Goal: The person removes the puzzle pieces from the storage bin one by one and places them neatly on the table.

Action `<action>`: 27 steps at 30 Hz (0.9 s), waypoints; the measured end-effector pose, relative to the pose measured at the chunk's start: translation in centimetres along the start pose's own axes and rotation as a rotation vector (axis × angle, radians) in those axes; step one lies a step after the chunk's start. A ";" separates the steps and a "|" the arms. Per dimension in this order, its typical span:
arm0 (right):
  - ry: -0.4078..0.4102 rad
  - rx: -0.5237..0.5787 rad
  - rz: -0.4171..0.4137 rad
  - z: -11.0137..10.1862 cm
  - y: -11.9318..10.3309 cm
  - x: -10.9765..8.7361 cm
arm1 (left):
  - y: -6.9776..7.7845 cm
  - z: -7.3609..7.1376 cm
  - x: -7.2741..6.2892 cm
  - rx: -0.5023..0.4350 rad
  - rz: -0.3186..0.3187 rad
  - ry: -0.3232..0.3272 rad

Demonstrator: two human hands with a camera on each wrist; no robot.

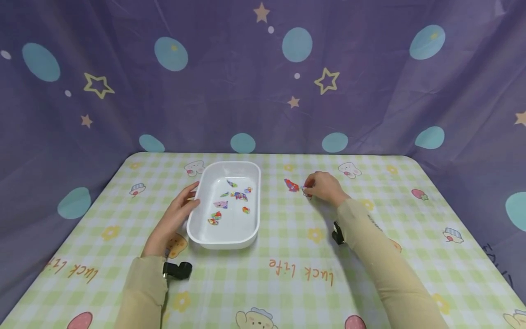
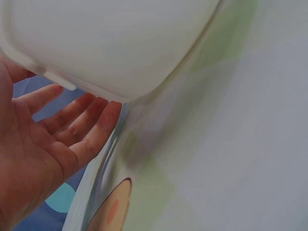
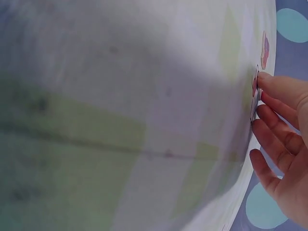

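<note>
Left grip (image 1: 176,214): found at the left side of the white tray (image 1: 223,244). My fingers are spread and nearly straight, their tips touching the tray's outer side just below the rim. The grip stands apart rather than clamped.

Right grip (image 1: 326,187): found to the right of the tray, well apart from it. My thumb and fingertips are together on a small flat printed piece (image 1: 306,191), which they pinch by its edges. In the right wrist view this piece shows almost edge-on, close to the tabletop (image 1: 287,228); I cannot tell whether its underside touches the cloth.

A red piece (image 1: 291,185) lies on the tabletop just left of my right fingertips, between them and the tray.

Contents of tray: several small colourful pieces (image 1: 239,196), scattered over the white floor. Most lie apart; two red, green and yellow ones near the front left lie against each other. A pinkish-purple one lies left of the middle. Their printed figures are too small to read.

Surroundings: the tabletop carries a green and white checked cover with printed flowers, cartoon animals and orange lettering, upside down from my side. A purple curtain (image 1: 230,82) with teal ovals and stars hangs behind. Both my sleeves (image 1: 382,260) are beige, with a black device (image 1: 181,270) at each wrist.
</note>
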State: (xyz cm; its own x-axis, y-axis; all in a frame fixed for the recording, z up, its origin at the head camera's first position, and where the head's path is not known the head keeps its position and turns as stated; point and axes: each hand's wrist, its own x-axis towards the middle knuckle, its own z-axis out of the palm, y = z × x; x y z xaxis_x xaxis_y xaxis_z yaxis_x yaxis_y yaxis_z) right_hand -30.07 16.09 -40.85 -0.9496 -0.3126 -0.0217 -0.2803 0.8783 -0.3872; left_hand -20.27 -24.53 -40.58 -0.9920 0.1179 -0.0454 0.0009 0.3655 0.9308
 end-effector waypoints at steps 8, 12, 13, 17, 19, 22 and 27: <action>-0.018 0.028 0.001 0.0 0.2 0.0 | 0.0 0.0 0.1 -0.002 -0.001 0.001; -0.018 0.014 0.006 0.0 0.1 -0.1 | -0.1 0.0 0.1 0.007 0.001 -0.001; -0.017 0.009 0.003 0.0 0.1 -0.1 | -0.1 0.0 0.1 0.008 0.002 -0.002; -0.011 -0.007 -0.012 -0.1 0.0 -0.1 | -0.1 0.0 0.1 0.011 0.001 -0.002; -0.009 -0.006 -0.019 -0.1 -0.2 -0.1 | -0.1 0.0 0.1 0.013 0.000 0.000; -0.004 0.002 -0.016 -0.3 -0.7 0.0 | -0.1 0.1 0.2 0.015 -0.001 0.004; 0.020 -0.008 -0.021 -0.9 -2.3 0.2 | 0.0 0.1 0.2 0.016 -0.001 0.008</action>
State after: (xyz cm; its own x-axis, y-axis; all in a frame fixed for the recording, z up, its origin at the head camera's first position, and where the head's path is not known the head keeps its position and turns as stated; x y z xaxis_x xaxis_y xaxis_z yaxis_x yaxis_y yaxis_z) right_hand -29.78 14.28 -39.11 -0.9461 -0.3239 0.0046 -0.3012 0.8744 -0.3804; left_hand -20.42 -24.45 -40.65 -0.9930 0.1098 -0.0433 0.0017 0.3804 0.9248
